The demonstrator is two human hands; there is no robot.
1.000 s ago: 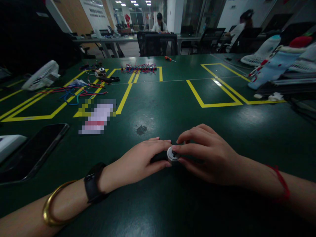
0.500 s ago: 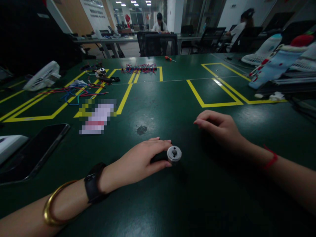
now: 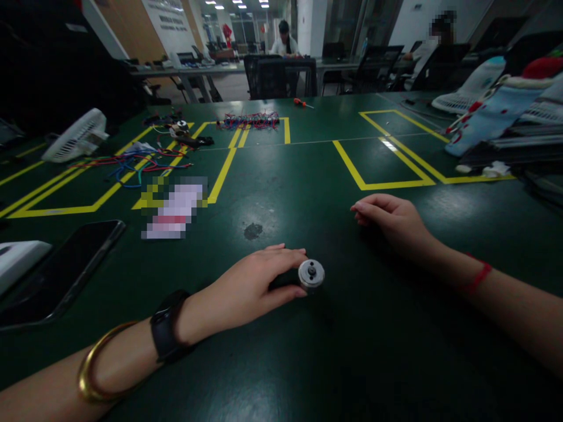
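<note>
In the head view, a small round metal motor (image 3: 311, 274) stands on the dark green table, its silvery top with a centre shaft and two dark holes facing up. My left hand (image 3: 250, 287) is closed around it from the left, thumb on the near side and fingers on the far side. To the right and farther off, my right hand (image 3: 396, 225) hovers low over the table, apart from the motor. Its fingers are curled with the tips pressed together; whatever may be between them is hidden.
Left of me lie a black phone (image 3: 65, 269), a white box (image 3: 20, 258) and a blurred paper slip (image 3: 178, 211). Beyond are tangled wires (image 3: 141, 164), a wire bundle (image 3: 248, 121), a screwdriver (image 3: 302, 104) and white fans (image 3: 77, 136). A light-blue plush bottle (image 3: 488, 117) stands right.
My right hand has shifted slightly to the right and rotated, with its fingertips more gathered. My left hand and the motor have stayed in place.
</note>
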